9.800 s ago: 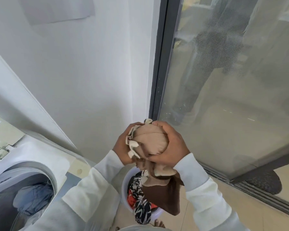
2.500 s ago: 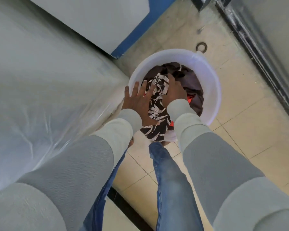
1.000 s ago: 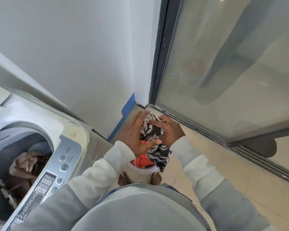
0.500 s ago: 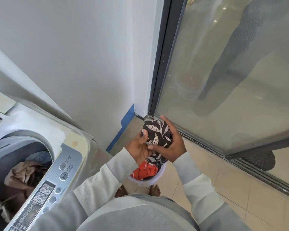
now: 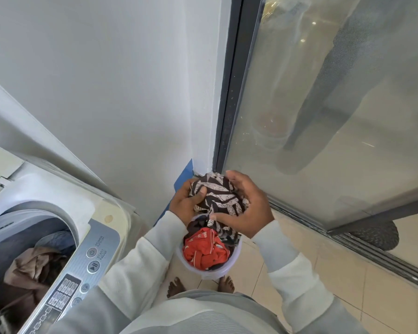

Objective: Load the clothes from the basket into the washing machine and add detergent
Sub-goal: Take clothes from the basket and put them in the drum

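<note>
A dark brown cloth with a white leaf print (image 5: 219, 197) is bunched between my left hand (image 5: 185, 204) and my right hand (image 5: 247, 208), held above the white basket (image 5: 211, 273) on the floor. Both hands grip it. A red garment (image 5: 204, 249) and some dark cloth lie in the basket below. At the lower left, the top-loading washing machine (image 5: 101, 239) stands with its drum open; a tan garment (image 5: 32, 263) and a blue one (image 5: 56, 237) lie inside.
The machine's control panel (image 5: 82, 268) faces me. A white wall (image 5: 106, 80) rises ahead, and a sliding glass door (image 5: 323, 104) with a dark frame runs along the right. My bare feet (image 5: 176, 286) stand on beige floor tiles behind the basket.
I bent to the basket, took the printed cloth with both hands and stood up. Over the last second the cloth has risen slightly and both hands have gathered it tighter.
</note>
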